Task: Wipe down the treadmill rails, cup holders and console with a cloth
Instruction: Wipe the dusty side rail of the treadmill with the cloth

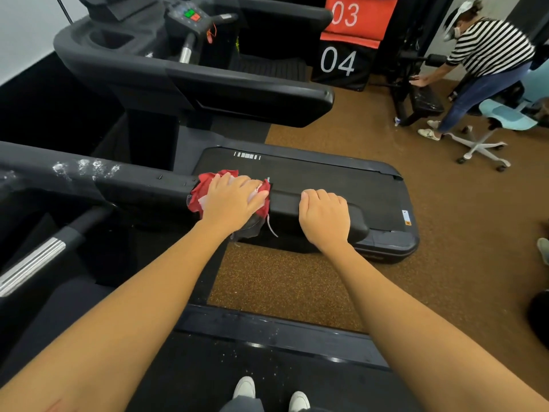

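A black treadmill rail (pixel 148 188) runs across the middle of the view from the left. A red cloth (pixel 205 185) with white and dark patches lies over the rail. My left hand (pixel 234 200) presses flat on the cloth with fingers spread. My right hand (pixel 323 215) grips the rounded end of the rail (pixel 359 224), fingers curled over its top, a short gap to the right of the cloth. White foam specks (pixel 86 169) dot the rail further left.
A second treadmill with console (pixel 190 16) and cup holder (pixel 111 40) stands behind. A person in a striped shirt (pixel 487 46) bends over gym equipment at the far right, beside a light blue swivel chair (pixel 502 117). Brown flooring (pixel 445 233) spreads right. My shoes (pixel 267 394) stand on the belt.
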A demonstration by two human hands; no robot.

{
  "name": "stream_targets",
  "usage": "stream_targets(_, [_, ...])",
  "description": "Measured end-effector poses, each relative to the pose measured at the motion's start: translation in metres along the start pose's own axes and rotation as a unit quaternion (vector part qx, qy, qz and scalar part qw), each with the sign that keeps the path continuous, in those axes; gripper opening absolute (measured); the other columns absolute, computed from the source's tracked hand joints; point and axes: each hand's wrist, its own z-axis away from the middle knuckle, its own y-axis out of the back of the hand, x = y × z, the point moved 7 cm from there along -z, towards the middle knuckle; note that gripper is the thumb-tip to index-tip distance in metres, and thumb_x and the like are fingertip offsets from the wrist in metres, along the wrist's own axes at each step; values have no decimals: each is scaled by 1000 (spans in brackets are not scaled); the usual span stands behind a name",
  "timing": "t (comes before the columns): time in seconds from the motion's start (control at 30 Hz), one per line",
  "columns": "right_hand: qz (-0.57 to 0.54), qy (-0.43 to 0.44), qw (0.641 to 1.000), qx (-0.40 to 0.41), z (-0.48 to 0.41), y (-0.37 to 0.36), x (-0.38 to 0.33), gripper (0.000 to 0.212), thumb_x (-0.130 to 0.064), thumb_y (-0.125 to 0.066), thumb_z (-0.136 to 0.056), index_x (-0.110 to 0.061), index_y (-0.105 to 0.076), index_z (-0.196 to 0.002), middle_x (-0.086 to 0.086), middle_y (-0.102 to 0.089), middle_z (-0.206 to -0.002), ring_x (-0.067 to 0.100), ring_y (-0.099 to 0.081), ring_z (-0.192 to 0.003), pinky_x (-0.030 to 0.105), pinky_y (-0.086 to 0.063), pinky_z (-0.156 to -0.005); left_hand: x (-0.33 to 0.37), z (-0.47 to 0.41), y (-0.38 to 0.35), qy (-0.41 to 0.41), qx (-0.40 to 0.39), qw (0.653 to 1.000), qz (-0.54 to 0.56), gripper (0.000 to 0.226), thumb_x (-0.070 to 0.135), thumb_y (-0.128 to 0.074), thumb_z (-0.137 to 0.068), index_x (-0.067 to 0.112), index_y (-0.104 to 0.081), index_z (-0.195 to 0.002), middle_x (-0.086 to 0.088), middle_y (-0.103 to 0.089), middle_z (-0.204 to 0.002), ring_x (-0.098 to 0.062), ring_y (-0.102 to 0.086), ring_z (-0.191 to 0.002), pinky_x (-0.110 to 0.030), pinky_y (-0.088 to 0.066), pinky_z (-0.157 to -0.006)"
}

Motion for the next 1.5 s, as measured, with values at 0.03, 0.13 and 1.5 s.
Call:
stream_targets(0.03, [3,2,1000,1,0,0,0,48,-28,-19,-94,-14,-64,-89,3,-66,-79,23,-61,-74,35,-43,-74,3,-1,0,17,1,1000,-1,56,51,-22,-91,19,-61,-116,-2,-63,-117,-30,-53,-109,-48,-36,-98])
stream_targets(0.13, [3,-4,1000,14,1,1,1,44,-27,-23,-94,-13,-65,-86,4,-66,-77,25,-61,-73,36,-43,-73,28,9,-6,-11,15,1000,-3,49,46,-26,-94,21,-57,-122,-3,-58,-124,-32,-47,-115,-50,-33,-101])
stream_targets(1.5, [-8,6,1000,-25,1,-1,2,46,-29,-21,-97,-14,-64,-92,2,-67,-84,21,-60,-79,34,-44,-77,-8,37,-4,-51,4,986,-160,56,54,-33,-90,23,-40,-136,-11,-45,-140,-39,-45,-124,-72,-16,-99])
